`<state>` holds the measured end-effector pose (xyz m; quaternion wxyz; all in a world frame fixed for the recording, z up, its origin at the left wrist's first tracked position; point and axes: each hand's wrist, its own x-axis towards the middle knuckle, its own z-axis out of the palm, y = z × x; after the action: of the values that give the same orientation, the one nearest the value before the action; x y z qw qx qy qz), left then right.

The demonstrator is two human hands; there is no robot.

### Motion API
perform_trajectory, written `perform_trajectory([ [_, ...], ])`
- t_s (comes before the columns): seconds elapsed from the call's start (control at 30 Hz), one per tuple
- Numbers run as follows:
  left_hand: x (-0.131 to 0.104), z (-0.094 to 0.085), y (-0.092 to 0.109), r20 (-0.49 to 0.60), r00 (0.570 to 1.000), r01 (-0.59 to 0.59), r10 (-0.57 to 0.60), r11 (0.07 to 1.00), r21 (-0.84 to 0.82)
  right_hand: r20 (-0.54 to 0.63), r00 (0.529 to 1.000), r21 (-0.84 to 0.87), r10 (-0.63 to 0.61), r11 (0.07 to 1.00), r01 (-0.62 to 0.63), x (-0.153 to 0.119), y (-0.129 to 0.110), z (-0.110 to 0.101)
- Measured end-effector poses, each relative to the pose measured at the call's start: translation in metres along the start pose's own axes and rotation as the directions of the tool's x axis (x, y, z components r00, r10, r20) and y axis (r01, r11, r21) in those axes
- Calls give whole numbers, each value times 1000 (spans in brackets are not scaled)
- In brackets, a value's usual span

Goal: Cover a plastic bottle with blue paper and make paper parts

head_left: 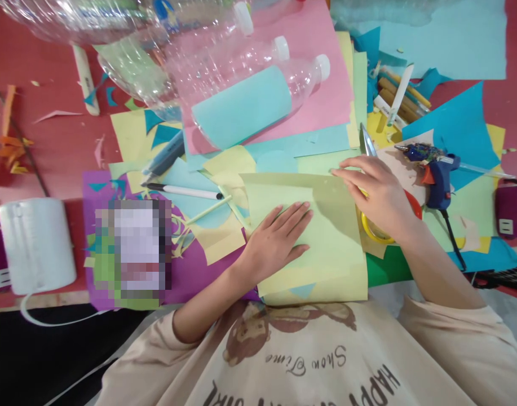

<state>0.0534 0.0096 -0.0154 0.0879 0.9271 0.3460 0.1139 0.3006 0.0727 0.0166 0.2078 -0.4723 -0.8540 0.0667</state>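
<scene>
A pale yellow-green sheet (338,248) lies in front of me, over other paper. My left hand (279,239) rests flat on it with the fingers spread, holding nothing. Above the sheet's upper right edge is my right hand (374,189), its fingers apart and nothing between them. Scissors (376,231) with yellow and red handles lie partly beneath my right hand and forearm, their blades (367,140) pointing away from me. Beyond the sheet, a clear bottle wrapped in light blue paper (245,107) lies on pink paper (326,113).
Clear bottles (224,53) crowd the far left. A blue glue gun (440,180) and several markers (400,96) lie right. To the left are a black-and-white pen (184,190), a blurred-out object (137,248) on purple paper (190,282), and a white pouch (37,245). Paper scraps surround them.
</scene>
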Motion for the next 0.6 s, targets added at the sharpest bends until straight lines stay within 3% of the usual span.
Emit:
perform_trajectory([
  [0.2, 3, -7, -8, -75, 994, 69, -78, 990, -120, -87, 993, -11, 74, 997, -76, -6, -21, 1],
  [0.23, 5, -7, -9, -73, 995, 64, -73, 992, -111, -54, 996, 27, 72, 997, -70, -7, -27, 3],
  [0.3, 6, -6, -9, -71, 995, 65, -72, 993, -99, 129, 991, 201, 37, 977, -63, -7, -37, 7],
  [0.37, 7, -4, -9, -67, 994, 76, -83, 992, -100, 286, 955, 290, 79, 943, -165, -4, -38, 11],
  [0.43, 8, -3, -8, -69, 994, 79, -86, 992, -100, 163, 959, 140, 232, 957, -255, 0, -30, 11],
  [0.5, 8, -3, -8, -78, 993, 75, -83, 993, -95, 29, 957, -26, 287, 958, -286, 6, -17, 10],
  [0.6, 7, -3, -7, -80, 994, 73, -80, 993, -91, 67, 973, -84, 222, 973, -216, 13, -2, 9],
])
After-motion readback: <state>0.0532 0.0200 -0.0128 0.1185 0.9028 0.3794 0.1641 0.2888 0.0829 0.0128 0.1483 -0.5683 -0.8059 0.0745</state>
